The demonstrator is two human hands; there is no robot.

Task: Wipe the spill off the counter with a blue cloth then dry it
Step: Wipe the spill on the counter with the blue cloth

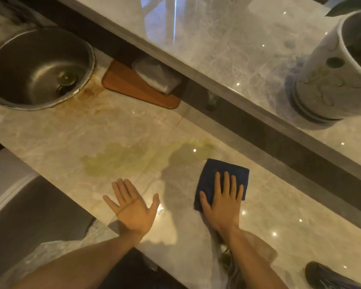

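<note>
Seen from above, two bare forearms reach forward over a glossy marble tabletop (67, 130). The left hand (131, 207) is spread open with its fingers apart, holding nothing, near the tabletop's front edge; whether it touches the surface is hard to tell. The right hand (222, 202) lies flat, fingers together, pressing down on a folded blue cloth (213, 174) and not gripping it. Just beyond the cloth and off to its left spreads a yellowish-green spill (115, 157), in two patches, the cloth's far corner at the edge of the nearer one. Farther back on the left sits a round metal sink (38, 67), with a wooden board (129, 86) beside it. A raised marble shelf (227, 51) runs behind, carrying a pale patterned vase (329, 80) on the right.
</note>
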